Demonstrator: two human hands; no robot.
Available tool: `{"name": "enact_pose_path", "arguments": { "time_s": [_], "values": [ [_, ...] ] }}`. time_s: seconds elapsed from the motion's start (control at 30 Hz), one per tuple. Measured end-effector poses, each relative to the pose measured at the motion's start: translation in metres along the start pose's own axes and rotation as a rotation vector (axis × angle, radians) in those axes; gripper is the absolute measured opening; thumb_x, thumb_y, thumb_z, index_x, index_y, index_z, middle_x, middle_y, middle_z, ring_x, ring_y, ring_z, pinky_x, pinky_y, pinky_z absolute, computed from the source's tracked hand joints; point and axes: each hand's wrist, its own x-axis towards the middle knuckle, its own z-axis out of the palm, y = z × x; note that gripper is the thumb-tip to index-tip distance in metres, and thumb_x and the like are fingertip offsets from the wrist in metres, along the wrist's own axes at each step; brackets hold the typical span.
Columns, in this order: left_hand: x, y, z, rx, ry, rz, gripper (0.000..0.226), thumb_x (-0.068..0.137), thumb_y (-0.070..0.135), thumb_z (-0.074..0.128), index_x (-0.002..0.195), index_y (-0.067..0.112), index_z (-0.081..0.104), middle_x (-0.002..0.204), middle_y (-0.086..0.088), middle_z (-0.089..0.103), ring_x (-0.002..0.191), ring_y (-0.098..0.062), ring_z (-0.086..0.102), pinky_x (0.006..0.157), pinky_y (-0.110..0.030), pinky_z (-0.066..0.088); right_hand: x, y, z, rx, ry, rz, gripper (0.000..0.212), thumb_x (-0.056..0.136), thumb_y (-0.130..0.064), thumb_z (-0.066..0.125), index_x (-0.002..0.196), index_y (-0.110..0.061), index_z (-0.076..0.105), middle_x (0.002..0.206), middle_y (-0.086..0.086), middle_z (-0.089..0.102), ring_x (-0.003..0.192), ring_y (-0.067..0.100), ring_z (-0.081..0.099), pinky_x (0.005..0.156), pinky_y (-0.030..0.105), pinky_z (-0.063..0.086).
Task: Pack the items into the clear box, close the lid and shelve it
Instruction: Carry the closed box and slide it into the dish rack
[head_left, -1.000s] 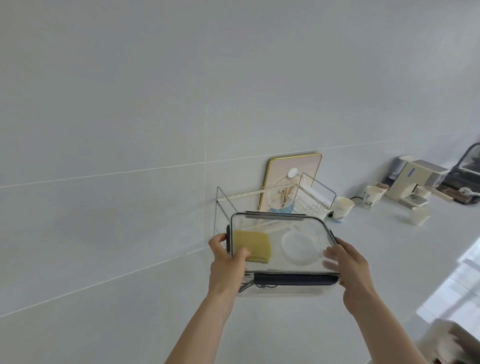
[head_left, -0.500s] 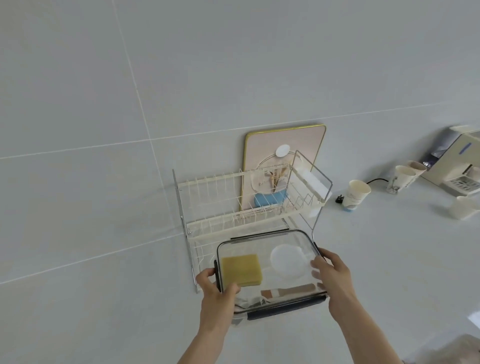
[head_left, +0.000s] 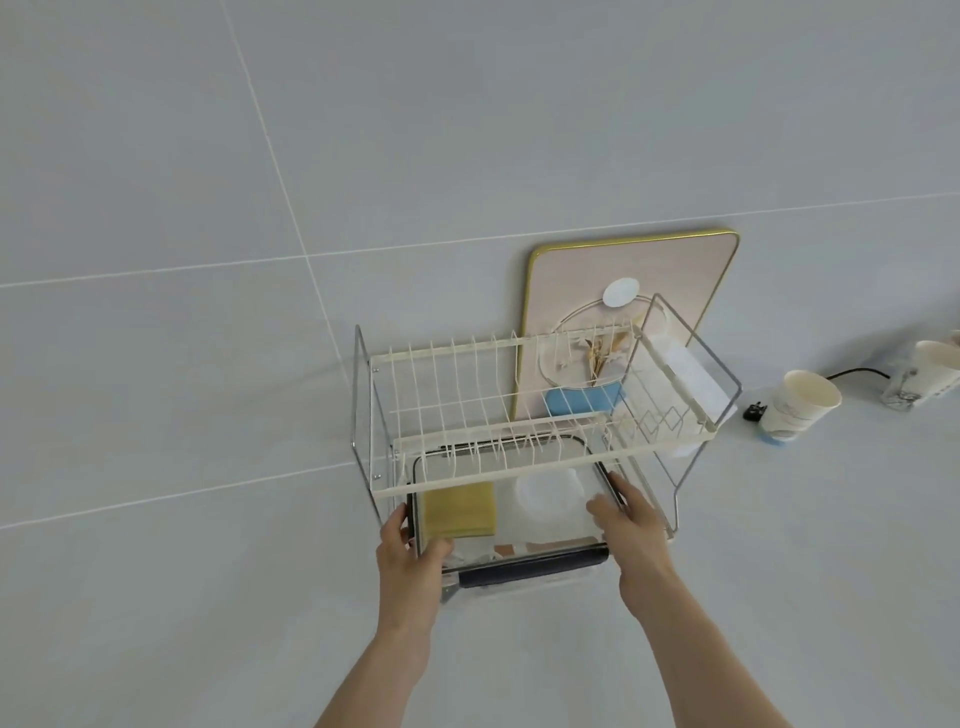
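The clear box (head_left: 550, 525) with its lid on and dark clips sits partway into the lower level of the white two-tier wire dish rack (head_left: 498, 431). Through the lid I see a yellow sponge (head_left: 460, 512), a round white piece (head_left: 548, 491) and other small items near the front. My left hand (head_left: 410, 551) grips the box's front left corner. My right hand (head_left: 631, 519) holds its right side, fingers over the lid. The rack's upper tier hides the back half of the box.
A pink board with a yellow rim (head_left: 634, 296) leans on the tiled wall behind the rack. A blue item (head_left: 582, 400) lies on the upper tier. Paper cups (head_left: 797, 405) and a black plug (head_left: 752, 412) stand on the white counter to the right.
The box has moved forward and down, from in front of the rack to under its upper tier. Both hands kept their grip on it. The view tilted down and closer.
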Motion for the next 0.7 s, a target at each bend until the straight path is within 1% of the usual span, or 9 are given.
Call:
{"name": "enact_pose_path", "arguments": {
  "time_s": [0.03,0.1,0.17,0.27,0.37,0.5,0.57,0.63,0.7],
  "values": [
    [0.003,0.0,0.002,-0.011,0.01,0.0,0.068,0.084,0.01,0.062,0.143,0.03,0.036,0.135,0.003,0.045,0.116,-0.015,0.052,0.09,-0.03,0.037,0.004,0.001,0.002,0.009,-0.012,0.008,0.054,0.087,-0.017,0.064,0.137,-0.036,0.054,0.137,-0.003,0.055,0.128,0.023,0.051,0.114,0.046,0.037],
    [0.008,-0.001,0.006,-0.045,0.023,-0.004,0.063,0.085,0.006,0.062,0.139,0.025,0.035,0.122,0.013,0.05,0.103,-0.002,0.053,0.077,-0.022,0.039,0.012,0.004,0.006,0.022,-0.031,0.014,0.055,0.087,-0.015,0.065,0.136,-0.037,0.054,0.135,-0.007,0.055,0.127,0.019,0.05,0.109,0.039,0.037],
    [0.013,-0.004,0.009,-0.053,0.025,-0.011,0.06,0.086,0.004,0.062,0.13,0.032,0.032,0.113,0.023,0.048,0.095,0.007,0.05,0.068,-0.018,0.036,0.02,0.005,0.01,0.042,-0.048,0.008,0.055,0.087,-0.012,0.066,0.133,-0.039,0.055,0.131,-0.011,0.053,0.125,0.014,0.049,0.101,0.035,0.034],
    [0.019,-0.011,0.011,0.004,0.036,-0.012,0.057,0.088,0.007,0.062,0.124,0.036,0.028,0.116,0.02,0.048,0.097,0.002,0.051,0.071,-0.021,0.038,0.029,0.009,0.019,0.066,-0.064,-0.003,0.053,0.089,-0.007,0.064,0.132,-0.036,0.055,0.128,-0.013,0.054,0.116,0.009,0.052,0.096,0.033,0.033],
    [0.021,-0.017,0.012,0.145,0.077,0.032,0.054,0.093,0.012,0.057,0.132,0.03,0.023,0.129,0.006,0.048,0.099,-0.016,0.057,0.083,-0.033,0.043,0.035,0.014,0.026,0.06,-0.085,-0.015,0.052,0.09,-0.006,0.061,0.131,-0.038,0.053,0.126,-0.013,0.054,0.105,-0.003,0.053,0.094,0.032,0.034],
    [0.015,-0.016,0.013,0.471,0.182,0.177,0.046,0.095,0.031,0.056,0.132,0.024,0.03,0.13,-0.002,0.053,0.077,-0.013,0.062,0.07,-0.035,0.047,0.043,0.015,0.029,-0.003,-0.104,-0.016,0.049,0.092,-0.012,0.059,0.133,-0.038,0.049,0.131,-0.009,0.053,0.121,0.018,0.048,0.097,0.037,0.034],
    [0.01,-0.017,0.011,0.675,0.258,0.26,0.044,0.093,0.04,0.056,0.13,0.026,0.038,0.13,-0.002,0.051,0.089,-0.02,0.062,0.072,-0.037,0.051,0.044,0.016,0.031,-0.03,-0.1,-0.015,0.05,0.092,-0.015,0.058,0.135,-0.038,0.046,0.134,-0.008,0.05,0.125,0.02,0.045,0.098,0.038,0.034],
    [0.005,-0.022,0.008,0.864,0.314,0.433,0.042,0.088,0.045,0.06,0.125,0.028,0.047,0.131,0.0,0.047,0.112,-0.023,0.053,0.085,-0.039,0.05,0.041,0.018,0.031,-0.047,-0.073,-0.009,0.053,0.093,-0.02,0.057,0.138,-0.043,0.042,0.134,-0.011,0.046,0.124,0.018,0.043,0.098,0.038,0.034],
    [0.002,-0.023,0.006,0.977,0.277,0.612,0.043,0.085,0.048,0.06,0.123,0.032,0.051,0.133,0.004,0.044,0.122,-0.021,0.044,0.094,-0.038,0.046,0.037,0.023,0.032,-0.056,-0.057,-0.008,0.054,0.094,-0.023,0.056,0.139,-0.047,0.038,0.133,-0.013,0.044,0.121,0.017,0.044,0.095,0.038,0.034]
  ]
}}
